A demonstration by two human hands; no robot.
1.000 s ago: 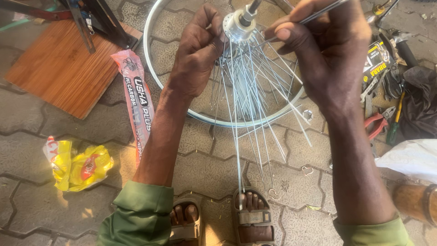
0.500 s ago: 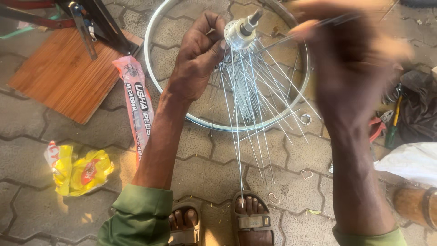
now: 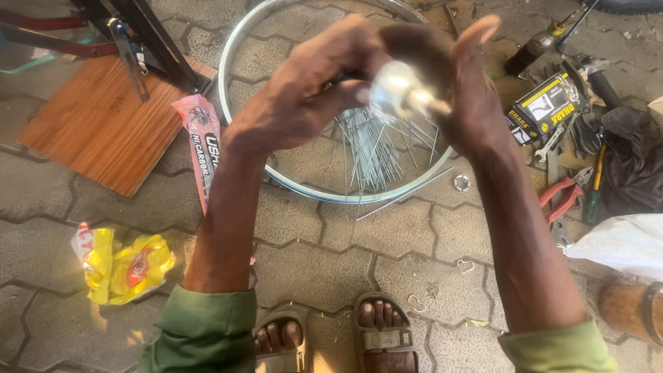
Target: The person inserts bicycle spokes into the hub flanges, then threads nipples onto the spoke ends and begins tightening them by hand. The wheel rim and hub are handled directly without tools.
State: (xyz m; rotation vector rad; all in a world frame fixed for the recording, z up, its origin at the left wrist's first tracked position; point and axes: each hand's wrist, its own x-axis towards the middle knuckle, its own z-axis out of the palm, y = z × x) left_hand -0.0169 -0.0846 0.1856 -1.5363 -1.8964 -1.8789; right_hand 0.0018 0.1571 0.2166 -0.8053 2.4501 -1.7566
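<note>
My left hand (image 3: 304, 90) grips a shiny metal wheel hub (image 3: 400, 93) held up in front of me. A bundle of thin steel spokes (image 3: 376, 148) hangs down loose from the hub. My right hand (image 3: 459, 79) is cupped against the hub's right side, fingers raised. Below both hands a bare silver wheel rim (image 3: 331, 193) lies flat on the paving. My sandalled feet (image 3: 331, 335) show at the bottom edge.
A wooden board (image 3: 90, 131) under a dark metal stand lies at upper left. A pink packet (image 3: 204, 148) and a yellow wrapper (image 3: 121, 266) lie left. Boxes, spanners, red pliers (image 3: 563, 197) and a white bag (image 3: 621, 242) crowd the right side.
The hub has come closer to the camera and lower. My right hand has moved from a raised spoke down onto the hub's side.
</note>
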